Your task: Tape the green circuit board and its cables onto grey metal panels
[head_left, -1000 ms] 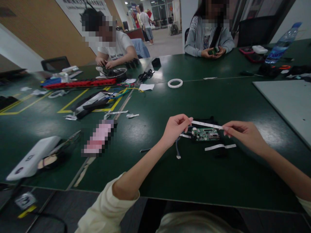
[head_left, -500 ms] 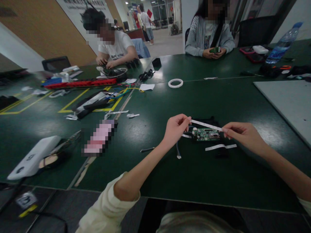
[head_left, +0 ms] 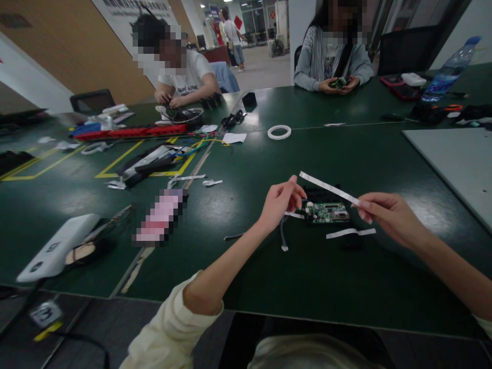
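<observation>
A strip of white tape [head_left: 326, 187] slants through the air, its right end pinched between the thumb and fingers of my right hand [head_left: 388, 212]. The strip's other end is free, just beyond the fingertips of my left hand [head_left: 280, 204]. That hand holds nothing; its fingers are loosely bent and apart. Below the strip, between both hands, lies a green circuit board [head_left: 326, 212] with dark parts behind it. A second white strip [head_left: 349, 233] rests on the table in front of the board. Dark cables [head_left: 283, 236] with a pale connector stick out beside my left hand.
A roll of white tape [head_left: 279, 132] lies farther back. To the left are a blurred phone [head_left: 159, 215], a white power bank [head_left: 57, 251] and a red power strip [head_left: 130, 132]. A grey board [head_left: 453, 159] and a water bottle [head_left: 449, 72] are right. Two people sit opposite.
My left hand has let go of the tape strip's left end and its fingers have parted. That end now stands higher, while my right hand still grips the other end.
</observation>
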The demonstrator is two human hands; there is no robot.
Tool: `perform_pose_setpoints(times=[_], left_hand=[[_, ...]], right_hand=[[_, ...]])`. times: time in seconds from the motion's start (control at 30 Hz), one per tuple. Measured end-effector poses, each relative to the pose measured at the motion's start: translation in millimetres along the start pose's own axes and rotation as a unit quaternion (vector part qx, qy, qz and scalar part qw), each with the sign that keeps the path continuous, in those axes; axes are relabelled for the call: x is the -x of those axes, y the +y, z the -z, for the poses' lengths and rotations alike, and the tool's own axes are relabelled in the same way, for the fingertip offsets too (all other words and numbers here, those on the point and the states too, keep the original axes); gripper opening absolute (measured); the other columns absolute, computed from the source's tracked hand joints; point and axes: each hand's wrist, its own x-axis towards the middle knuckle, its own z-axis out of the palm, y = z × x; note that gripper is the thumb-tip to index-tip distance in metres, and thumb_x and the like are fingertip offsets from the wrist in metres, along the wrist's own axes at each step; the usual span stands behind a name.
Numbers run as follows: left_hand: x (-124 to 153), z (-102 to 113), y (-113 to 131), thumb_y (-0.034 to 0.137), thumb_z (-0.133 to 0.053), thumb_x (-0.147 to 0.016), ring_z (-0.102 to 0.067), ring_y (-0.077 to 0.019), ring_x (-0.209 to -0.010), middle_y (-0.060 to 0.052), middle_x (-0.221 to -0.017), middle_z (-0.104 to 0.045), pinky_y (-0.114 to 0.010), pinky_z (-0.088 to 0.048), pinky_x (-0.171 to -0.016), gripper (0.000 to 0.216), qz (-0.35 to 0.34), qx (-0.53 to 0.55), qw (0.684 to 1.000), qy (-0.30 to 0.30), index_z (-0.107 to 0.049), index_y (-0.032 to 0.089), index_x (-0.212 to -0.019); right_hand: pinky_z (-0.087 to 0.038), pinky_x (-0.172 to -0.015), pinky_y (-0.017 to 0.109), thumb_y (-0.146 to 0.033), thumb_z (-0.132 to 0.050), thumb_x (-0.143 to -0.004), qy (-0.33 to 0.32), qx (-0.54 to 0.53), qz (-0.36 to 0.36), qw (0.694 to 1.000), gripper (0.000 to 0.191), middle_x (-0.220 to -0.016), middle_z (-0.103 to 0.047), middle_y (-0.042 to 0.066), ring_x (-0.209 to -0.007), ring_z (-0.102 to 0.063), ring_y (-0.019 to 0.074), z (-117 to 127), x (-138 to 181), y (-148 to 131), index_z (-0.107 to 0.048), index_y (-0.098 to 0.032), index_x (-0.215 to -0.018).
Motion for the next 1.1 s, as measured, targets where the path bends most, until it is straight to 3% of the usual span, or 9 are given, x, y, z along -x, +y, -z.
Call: perform_pose_setpoints(times=[0.13,0.23,0.33,0.47,0.63,0.77,0.9,1.0,1.1], left_hand=[[8,-9,5,0.055,-0.034,-0.09,-0.049,-0.0051,-0.047,-0.003,-0.071,-0.063,-0.019,-0.033,-0.041,0.05,0.022,0.015,0.993,-0.119,-0.064,0.015,-0.082],[11,-13,7,0.051,-0.042,-0.088,-0.052,-0.0062,-0.054,-0.006,-0.085,-0.065,-0.02,-0.037,-0.045,0.043,0.033,0.004,0.985,-0.168,-0.065,0.015,-0.089],[11,-17,7,0.047,-0.044,-0.089,-0.056,-0.0093,-0.067,-0.007,-0.094,-0.064,-0.02,-0.042,-0.051,0.039,0.033,-0.009,0.981,-0.19,-0.063,0.019,-0.109],[11,-21,1,0.044,-0.039,-0.092,-0.056,-0.0101,-0.072,-0.006,-0.095,-0.065,-0.02,-0.044,-0.055,0.038,0.029,-0.016,0.989,-0.144,-0.064,0.02,-0.108],[10,-22,2,0.044,-0.039,-0.093,-0.056,-0.01,-0.074,-0.005,-0.092,-0.065,-0.02,-0.045,-0.061,0.038,0.022,-0.008,0.995,-0.093,-0.067,0.018,-0.097],[7,-14,3,0.044,-0.038,-0.093,-0.053,-0.0081,-0.063,-0.001,-0.071,-0.059,-0.02,-0.045,-0.058,0.038,0.012,0.008,0.999,-0.045,-0.064,0.017,-0.1],[3,-7,0,0.045,-0.034,-0.094,-0.051,-0.0081,-0.051,0.003,-0.058,-0.054,-0.021,-0.044,-0.053,0.039,0.03,-0.01,1.0,0.0,-0.058,0.017,-0.108],[4,-7,-2,0.042,-0.04,-0.092,-0.063,-0.0139,-0.078,-0.005,-0.087,-0.066,-0.027,-0.051,-0.069,0.038,-0.023,-0.086,0.996,0.01,-0.048,0.018,-0.121],[9,-10,-1,0.039,-0.053,-0.086,-0.05,-0.0216,-0.12,-0.01,-0.13,-0.054,-0.041,-0.04,-0.101,0.057,-0.098,-0.224,0.969,-0.029,-0.033,0.022,-0.137]], right_hand=[[-0.043,-0.055,0.023,-0.038,-0.064,-0.08,-0.034,0.044,-0.025,0.998,0.018,-0.067,-0.057,0.001,-0.06,-0.049,0.0103,-5,0,2,-0.069,-0.02,-0.083],[-0.044,-0.056,0.024,-0.041,-0.062,-0.081,-0.047,0.083,-0.035,0.995,0.024,-0.068,-0.058,0.002,-0.06,-0.05,0.0109,-9,1,0,-0.069,-0.019,-0.084],[-0.045,-0.056,0.024,-0.044,-0.059,-0.082,-0.069,0.115,-0.037,0.99,0.027,-0.07,-0.06,0.003,-0.06,-0.051,0.0113,-11,2,-4,-0.07,-0.019,-0.085],[-0.043,-0.055,0.023,-0.043,-0.056,-0.085,-0.109,0.143,-0.044,0.983,0.027,-0.072,-0.061,0.002,-0.061,-0.051,0.0108,-12,3,-5,-0.07,-0.02,-0.086],[-0.046,-0.059,0.024,-0.044,-0.054,-0.086,-0.092,0.125,-0.046,0.987,0.032,-0.075,-0.061,0.001,-0.063,-0.053,0.011,-8,-1,0,-0.067,-0.022,-0.106],[-0.047,-0.061,0.025,-0.043,-0.052,-0.087,-0.058,0.138,-0.024,0.988,0.033,-0.077,-0.061,0.003,-0.066,-0.055,0.0119,-2,-3,-1,-0.067,-0.022,-0.108],[-0.048,-0.064,0.027,-0.044,-0.048,-0.089,0.036,0.186,0.02,0.982,0.034,-0.079,-0.062,0.003,-0.068,-0.057,0.0138,13,-8,-3,-0.063,-0.023,-0.111],[-0.047,-0.074,0.032,-0.043,-0.045,-0.09,0.133,0.335,0.046,0.932,0.037,-0.093,-0.064,0.006,-0.079,-0.06,0.0177,42,-16,4,-0.058,-0.024,-0.118],[-0.041,-0.087,0.036,-0.041,-0.045,-0.089,0.19,0.532,0.074,0.822,0.046,-0.115,-0.058,0.013,-0.1,-0.056,0.0247,91,-24,21,-0.05,-0.017,-0.128]])
